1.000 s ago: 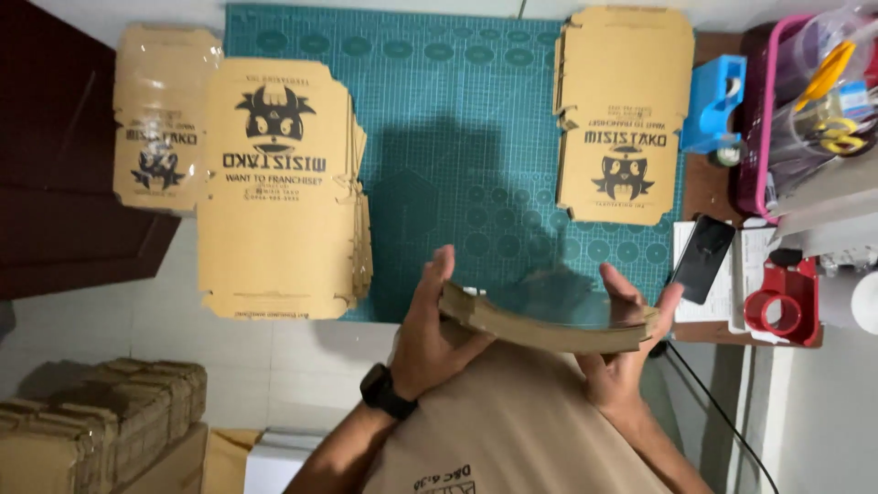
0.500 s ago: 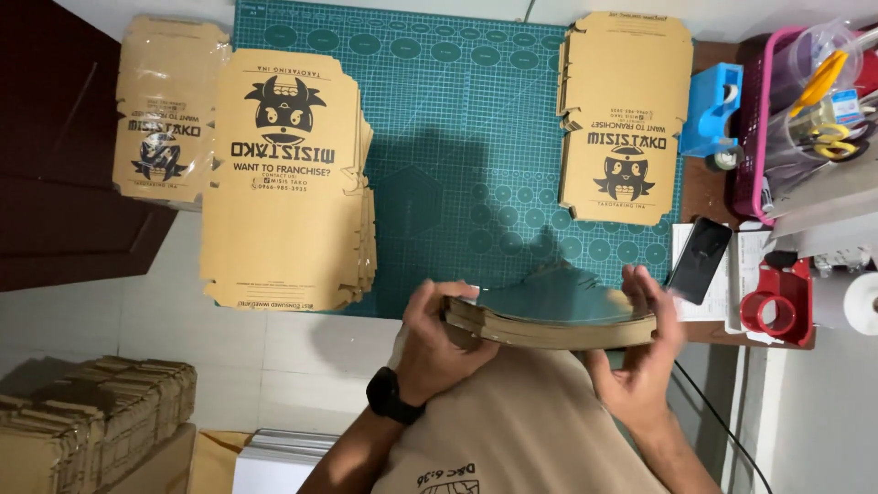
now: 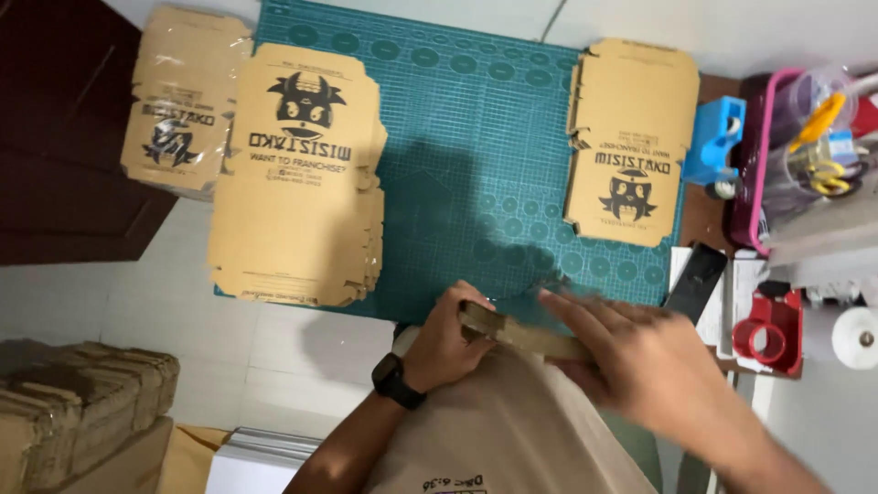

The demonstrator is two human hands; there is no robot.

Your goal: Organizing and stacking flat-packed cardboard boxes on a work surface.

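Head view looks straight down on a bench with a pale tiled top, most of it covered by a large green cutting mat. On the mat's left part lies a stack of flat brown cardboard blanks printed in black, with a second plastic-wrapped bundle of blanks beside it at the far left. A smaller stack of blanks lies at the mat's right edge. At the near edge of the mat, close to the person's body, is a folded cardboard piece held edge-up between both hands. The left hand, with a dark watch on its wrist, is closed around the piece's left end. The right hand, blurred, lies with fingers stretched flat over the right end. Just right of it rests a black phone, then a red tape dispenser.
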